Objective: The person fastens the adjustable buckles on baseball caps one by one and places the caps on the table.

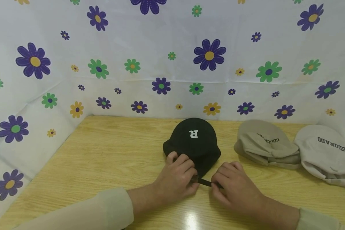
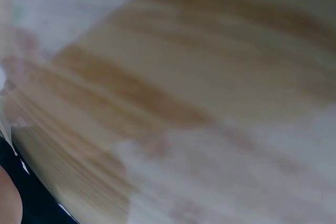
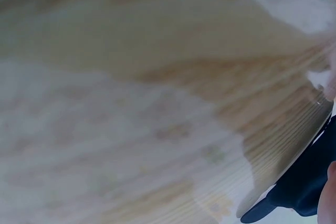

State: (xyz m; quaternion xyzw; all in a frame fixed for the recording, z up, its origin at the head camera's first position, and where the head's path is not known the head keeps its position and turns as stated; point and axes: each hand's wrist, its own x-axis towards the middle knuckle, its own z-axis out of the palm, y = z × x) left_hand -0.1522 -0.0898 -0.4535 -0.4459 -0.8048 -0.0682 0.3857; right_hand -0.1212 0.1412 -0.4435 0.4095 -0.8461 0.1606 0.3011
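Observation:
A black cap (image 1: 202, 145) with a white letter R lies on the wooden table, its crown toward the back. My left hand (image 1: 178, 175) is at the cap's near edge, fingers curled, pinching one side of a narrow black strap (image 1: 204, 182). The other end of that strap is pinched between the thumb and fingers of my right hand (image 1: 237, 185). Between the two hands a short length of strap shows, and the fingers hide the rest. Both wrist views are mostly blurred; dark patches show at their lower corners.
To the right sit a tan cap (image 1: 256, 135) and a light grey cap (image 1: 313, 137), both lettered COLORADO and side by side. A white cloth (image 1: 172, 38) with printed flowers hangs behind and along the left of the table (image 1: 112, 150).

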